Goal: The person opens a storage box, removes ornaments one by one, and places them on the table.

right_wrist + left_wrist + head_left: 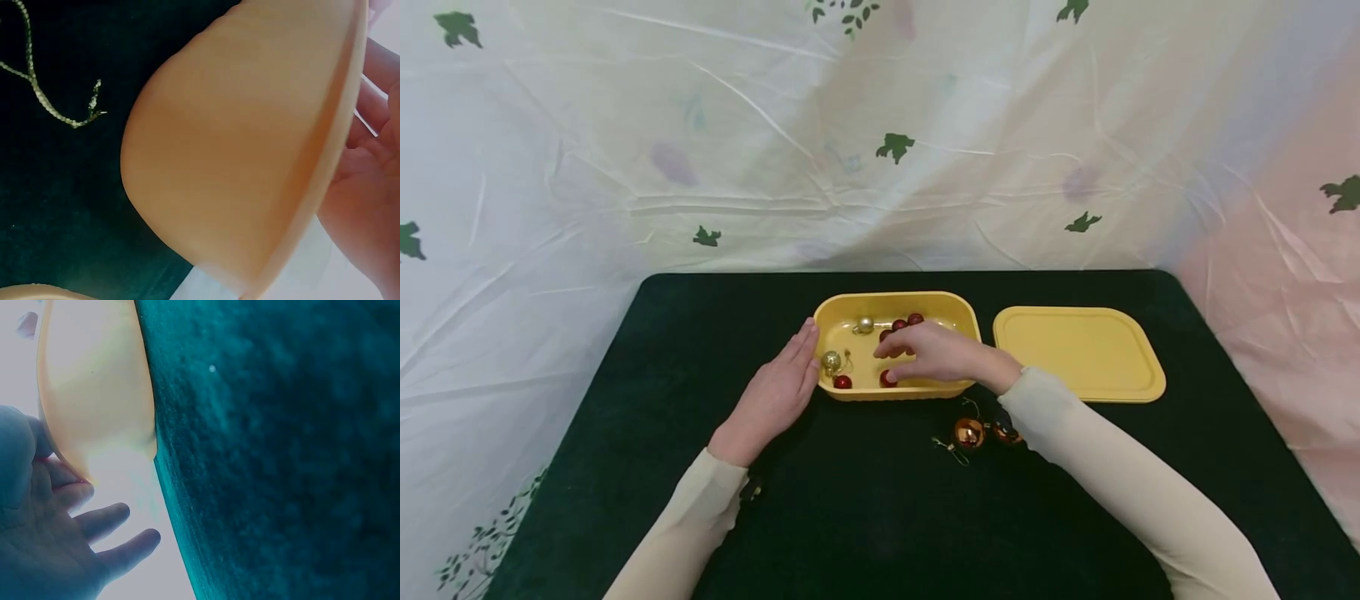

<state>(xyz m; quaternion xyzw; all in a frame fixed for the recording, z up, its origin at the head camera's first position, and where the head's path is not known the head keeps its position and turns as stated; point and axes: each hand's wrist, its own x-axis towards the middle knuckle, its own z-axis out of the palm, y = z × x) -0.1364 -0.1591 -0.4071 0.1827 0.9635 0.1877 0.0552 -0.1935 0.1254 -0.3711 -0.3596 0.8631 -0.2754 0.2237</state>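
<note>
A yellow plastic box (925,389) stands on the dark green table. Inside it lie several red baubles (842,382), a glittery gold bauble (831,361) and a pale gold one (865,325). My left hand (775,392) rests its straight fingers against the box's left end; the left wrist view shows them beside the box wall (100,381). Over the inside reaches my right hand (932,352), thumb and index finger apart, with bare box floor visible between them. Its thumb tip is by a red bauble (887,379); whether they touch I cannot tell.
The flat yellow lid (1078,354) lies to the right of the box. Two copper baubles, one shiny (969,434) and one partly under the right sleeve (1006,432), lie in front with gold cords. A small gold bit (751,492) shows beside the left sleeve.
</note>
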